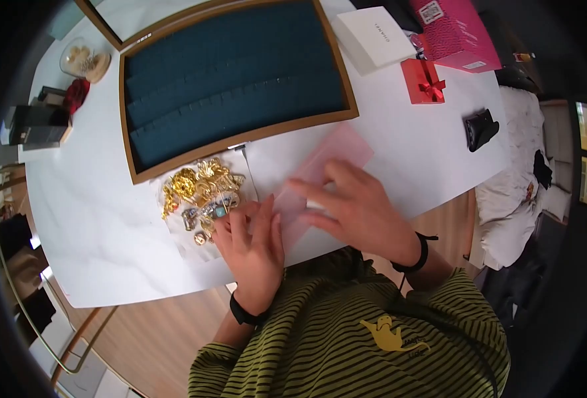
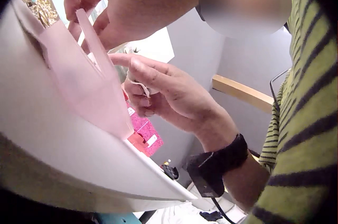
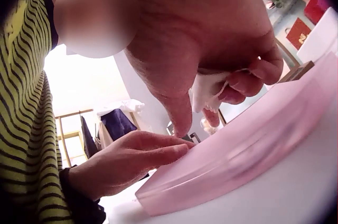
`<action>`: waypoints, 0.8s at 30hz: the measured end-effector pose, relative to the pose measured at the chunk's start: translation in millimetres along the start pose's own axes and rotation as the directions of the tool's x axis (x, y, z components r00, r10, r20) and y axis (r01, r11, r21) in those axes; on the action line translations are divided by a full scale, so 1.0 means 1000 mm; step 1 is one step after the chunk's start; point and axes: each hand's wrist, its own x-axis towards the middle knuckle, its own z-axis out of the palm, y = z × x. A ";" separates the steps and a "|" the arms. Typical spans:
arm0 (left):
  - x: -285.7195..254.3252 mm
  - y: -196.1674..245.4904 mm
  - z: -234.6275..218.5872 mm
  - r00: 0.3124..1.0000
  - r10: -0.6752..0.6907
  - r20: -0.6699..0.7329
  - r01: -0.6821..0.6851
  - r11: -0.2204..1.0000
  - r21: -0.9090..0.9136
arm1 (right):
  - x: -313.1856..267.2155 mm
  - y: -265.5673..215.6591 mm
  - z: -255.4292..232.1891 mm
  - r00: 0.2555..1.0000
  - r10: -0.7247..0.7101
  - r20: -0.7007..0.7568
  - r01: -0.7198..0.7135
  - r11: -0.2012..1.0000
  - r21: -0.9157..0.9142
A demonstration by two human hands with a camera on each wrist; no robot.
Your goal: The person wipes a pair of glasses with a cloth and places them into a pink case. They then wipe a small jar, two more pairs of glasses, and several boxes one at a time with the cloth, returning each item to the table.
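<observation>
A translucent pink pouch (image 1: 330, 156) lies flat across the front of the white table. At its left edge my left hand (image 1: 248, 242) pinches the border between thumb and fingers, and in the left wrist view a pink flap (image 2: 94, 39) stands up there. Above the pouch, my right hand (image 1: 363, 205) has its lower fingers curled around a crumpled white cloth (image 3: 207, 89). The right index finger and thumb point toward the pouch's left edge. Beside the left fingers sits a pile of gold and silver jewelry (image 1: 204, 189) on a pale sheet.
A wood-framed display case (image 1: 234, 73) with dark teal lining stands behind the jewelry. At the back right are a white box (image 1: 376, 40), a pink bag (image 1: 456, 33) and a red gift box (image 1: 424, 83). A black wallet (image 1: 480, 129) lies near the right edge.
</observation>
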 end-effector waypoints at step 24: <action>-0.004 -0.011 -0.001 0.991 0.087 0.107 -0.081 0.995 -0.061 | 0.006 0.000 0.009 0.953 -0.154 0.262 0.193 0.972 -0.132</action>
